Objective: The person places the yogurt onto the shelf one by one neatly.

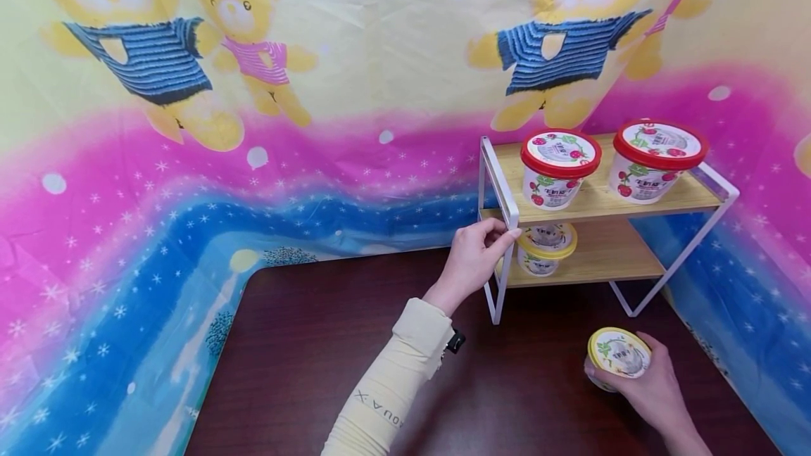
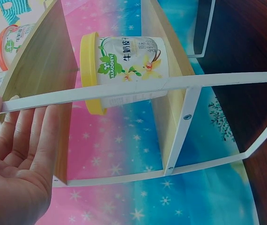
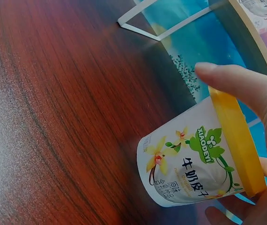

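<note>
A: Largest first. A printed cloth [image 1: 190, 181] with bears and stars hangs behind and drapes past the dark wooden worktop [image 1: 329, 371]. On the far right of the worktop stands a two-level shelf rack [image 1: 602, 248], wooden boards in a white metal frame.

B: And on the rack?

A: Upper board: two red-lidded tubs, the left red tub [image 1: 559, 167] and the right red tub [image 1: 655, 159], side by side and apart. Lower board: one yellow-lidded tub [image 1: 545, 248] at the left end, upright.

B: The hands?

A: The left hand [image 1: 472, 259], in a cream sleeve [image 1: 393, 385], is at the rack's near left corner post. Its fingers [image 2: 28, 136] lie fairly straight against the white frame bar [image 2: 138, 89], thumb on the near side; a loose, wide grip touching the frame, not the tub behind it.

B: The right one?

A: The right hand [image 1: 652, 385] holds a second yellow-lidded tub, the held tub [image 1: 617, 357], near right on the worktop in front of the rack. The grip is wrapped round the tub's side, one fingertip [image 3: 232, 79] over the lid rim; the tub is tilted.
</note>
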{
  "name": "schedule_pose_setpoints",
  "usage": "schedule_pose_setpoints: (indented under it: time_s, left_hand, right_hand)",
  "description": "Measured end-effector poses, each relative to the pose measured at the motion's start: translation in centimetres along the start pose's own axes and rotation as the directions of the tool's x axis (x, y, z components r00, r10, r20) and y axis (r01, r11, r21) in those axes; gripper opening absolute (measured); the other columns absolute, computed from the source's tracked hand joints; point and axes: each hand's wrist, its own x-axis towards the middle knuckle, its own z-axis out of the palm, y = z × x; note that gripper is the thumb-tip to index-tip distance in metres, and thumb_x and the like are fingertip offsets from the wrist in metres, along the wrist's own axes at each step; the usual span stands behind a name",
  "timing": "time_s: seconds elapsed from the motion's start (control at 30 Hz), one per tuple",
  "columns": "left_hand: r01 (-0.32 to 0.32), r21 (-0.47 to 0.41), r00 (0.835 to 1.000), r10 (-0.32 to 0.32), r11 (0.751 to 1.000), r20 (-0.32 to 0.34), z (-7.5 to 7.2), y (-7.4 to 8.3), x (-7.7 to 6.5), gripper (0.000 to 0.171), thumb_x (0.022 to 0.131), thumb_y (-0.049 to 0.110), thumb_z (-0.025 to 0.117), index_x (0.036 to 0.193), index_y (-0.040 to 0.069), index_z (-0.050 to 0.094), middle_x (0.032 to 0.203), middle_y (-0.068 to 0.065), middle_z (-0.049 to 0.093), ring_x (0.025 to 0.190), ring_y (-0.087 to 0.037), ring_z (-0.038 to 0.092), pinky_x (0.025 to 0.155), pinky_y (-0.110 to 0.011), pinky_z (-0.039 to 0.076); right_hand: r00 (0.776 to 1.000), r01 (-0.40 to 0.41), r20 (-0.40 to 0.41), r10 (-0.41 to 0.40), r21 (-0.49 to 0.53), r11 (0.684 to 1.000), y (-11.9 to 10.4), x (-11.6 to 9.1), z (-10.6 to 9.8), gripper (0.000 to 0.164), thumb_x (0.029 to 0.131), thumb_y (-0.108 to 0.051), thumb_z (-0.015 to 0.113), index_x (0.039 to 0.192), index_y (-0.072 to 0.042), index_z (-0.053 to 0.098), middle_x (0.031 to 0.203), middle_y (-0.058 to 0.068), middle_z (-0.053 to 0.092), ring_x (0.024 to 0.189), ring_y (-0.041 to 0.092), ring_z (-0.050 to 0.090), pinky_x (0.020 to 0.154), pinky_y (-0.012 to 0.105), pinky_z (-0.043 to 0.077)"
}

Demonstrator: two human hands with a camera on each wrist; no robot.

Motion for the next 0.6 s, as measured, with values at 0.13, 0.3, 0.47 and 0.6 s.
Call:
schedule_pose_setpoints:
  time_s: [0.13, 0.3, 0.47, 0.6]
  left_hand:
    - [-0.001, 0.0, 1.0, 0.001, 1.0, 0.001, -0.01, 0.01, -0.01, 0.026, 0.101, 0.036, 0.066, 0.101, 0.011, 0.072, 0.078, 0.01, 0.062, 0.071, -0.009, 0.056, 0.058, -0.023, 0.051]
    - [0.001, -0.002, 1.0, -0.001, 1.0, 0.002, -0.05, 0.04, -0.05, 0.026, 0.101, 0.036, 0.066, 0.102, 0.011, 0.073, 0.077, 0.009, 0.062, 0.07, -0.009, 0.056, 0.058, -0.023, 0.051]
    - [0.004, -0.003, 1.0, -0.004, 1.0, -0.001, -0.07, 0.03, -0.09, 0.026, 0.1, 0.036, 0.066, 0.102, 0.011, 0.073, 0.077, 0.009, 0.062, 0.07, -0.01, 0.056, 0.058, -0.024, 0.05]
    - [0.008, -0.008, 1.0, -0.008, 1.0, 0.001, -0.07, 0.01, -0.09, 0.027, 0.1, 0.037, 0.066, 0.102, 0.011, 0.073, 0.076, 0.008, 0.061, 0.07, -0.01, 0.056, 0.057, -0.024, 0.05]
  right_hand:
    - [1.0, -0.026, 0.015, 0.026, -0.008, 1.0, 0.15, 0.16, 0.02, 0.135, 0.069, -0.043, 0.095, 0.155, 0.01, 0.005, 0.143, 0.039, 0.025, 0.128, 0.054, 0.031, 0.101, 0.068, 0.029]
    - [0.997, -0.069, 0.025, 0.07, -0.03, 0.997, 0.03, 0.3, 0.04, 0.132, 0.073, -0.047, 0.091, 0.155, 0.008, 0.004, 0.144, 0.039, 0.025, 0.128, 0.055, 0.031, 0.102, 0.07, 0.03]
    - [0.996, -0.083, 0.017, 0.084, -0.028, 0.996, -0.17, 0.23, 0.04, 0.131, 0.073, -0.046, 0.091, 0.155, 0.007, 0.004, 0.145, 0.039, 0.025, 0.129, 0.054, 0.031, 0.102, 0.07, 0.03]
    - [0.996, -0.089, 0.013, 0.089, -0.024, 0.996, -0.13, 0.22, 0.03, 0.131, 0.074, -0.046, 0.091, 0.155, 0.008, 0.004, 0.145, 0.039, 0.025, 0.129, 0.054, 0.031, 0.103, 0.07, 0.029]
